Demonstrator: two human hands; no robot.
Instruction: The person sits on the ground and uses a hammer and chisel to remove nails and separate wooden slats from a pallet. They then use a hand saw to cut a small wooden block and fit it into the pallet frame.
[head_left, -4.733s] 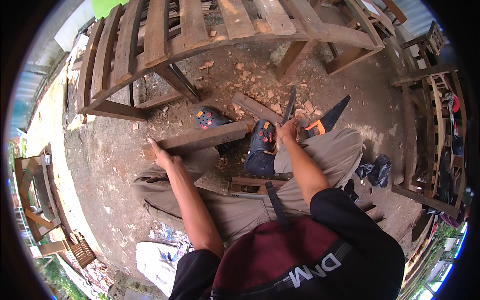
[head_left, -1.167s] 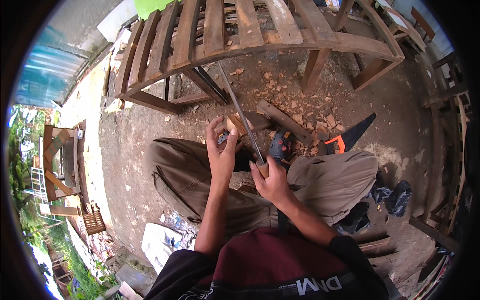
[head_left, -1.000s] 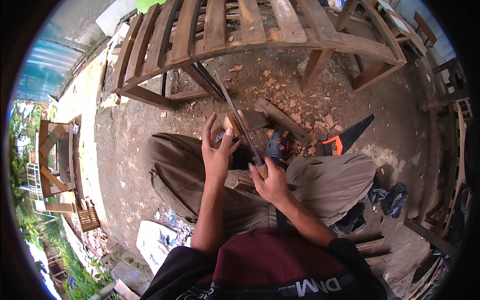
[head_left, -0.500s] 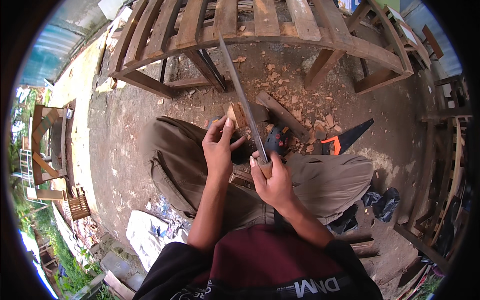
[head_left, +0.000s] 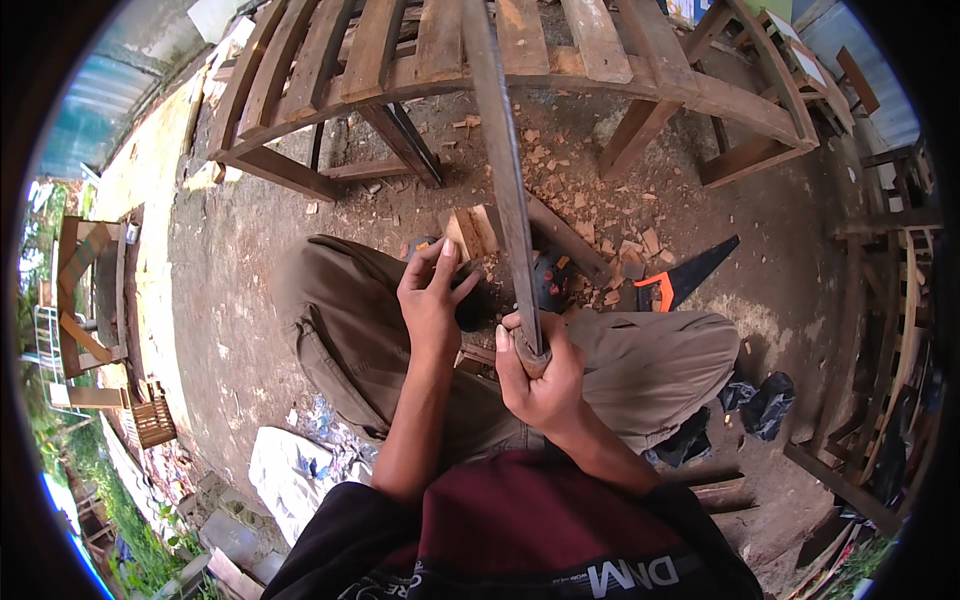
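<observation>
My right hand (head_left: 543, 378) is wrapped round the wooden handle of a machete (head_left: 505, 150). Its long blade points up and away from me, rising past the top edge of the view. With thumb and fingertips my left hand (head_left: 432, 300) pinches the near end of a small wood block (head_left: 474, 232). The blade passes just right of the block, covering part of what lies behind; whether they touch I cannot tell. Behind the block, a brown wooden plank (head_left: 568, 240) lies on the ground between my feet.
A hand saw (head_left: 690, 275) with an orange-and-black handle lies to the right. Wood chips (head_left: 590, 205) litter the concrete floor. A slatted wooden bench (head_left: 400, 80) spans the far side. Black plastic bags (head_left: 768, 405) lie by my right knee, a white sack (head_left: 290, 475) at lower left.
The machete's blade has swung up, so it looks larger and reaches out of view. My left hand still pinches the wood block in nearly the same place.
</observation>
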